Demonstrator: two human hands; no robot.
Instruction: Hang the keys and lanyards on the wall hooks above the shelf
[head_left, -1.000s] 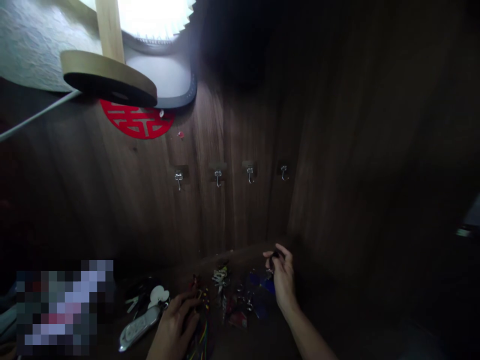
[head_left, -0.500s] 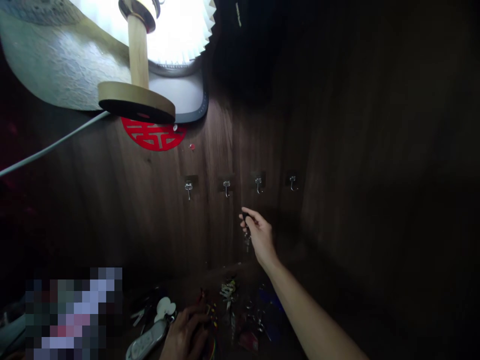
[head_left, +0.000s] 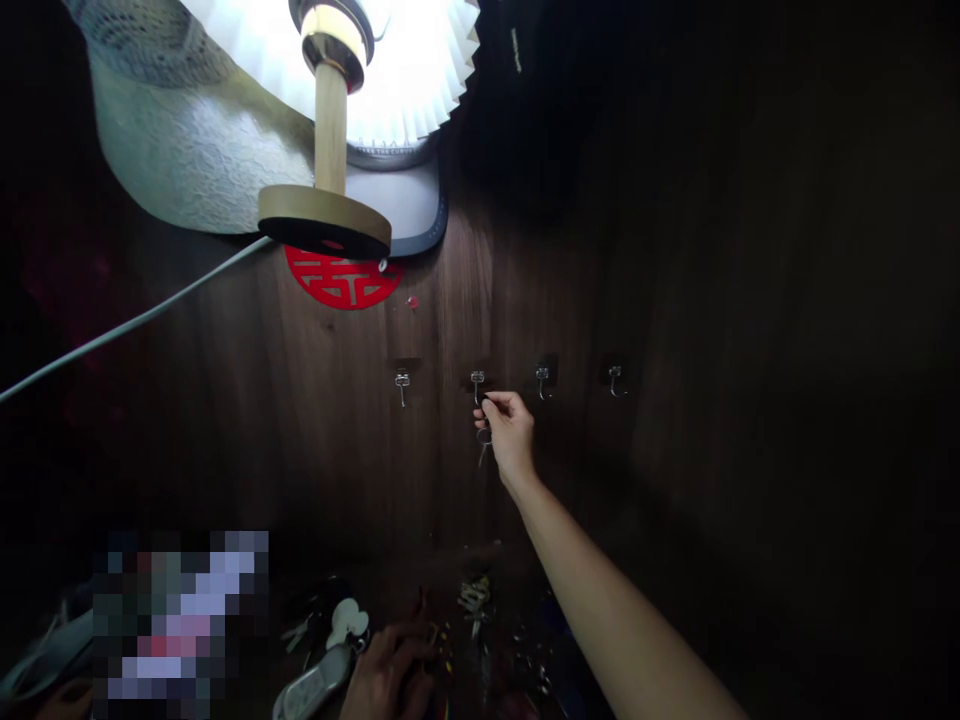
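at the dark wood panel [head_left: 442, 470], the right hand [head_left: 511, 430] is closed in a narrow pinch, thumb against fingertips, on a dark fob [head_left: 484, 399]; a metal ring [head_left: 484, 436] and a key [head_left: 481, 457] hang below it. the fingertips stand right by the second hook from the left [head_left: 478, 386]; contact between fob and hook cannot be established. the left hand [head_left: 384, 665] lies low, fingers partly bent, just beside a grey handset [head_left: 311, 685]; poor light prevents telling whether it holds anything. principal risk: the grip covers little of the fob, so a slip could drop the key onto the bunch of keys [head_left: 474, 595] lying below, where it might be lost among them. second risk: the fingers mask the fob's upper end, so the hook could snag it unnoticed, and a sharp pull might strain the hook's mount. third: any sideways sweep of the left hand could shift the handset.
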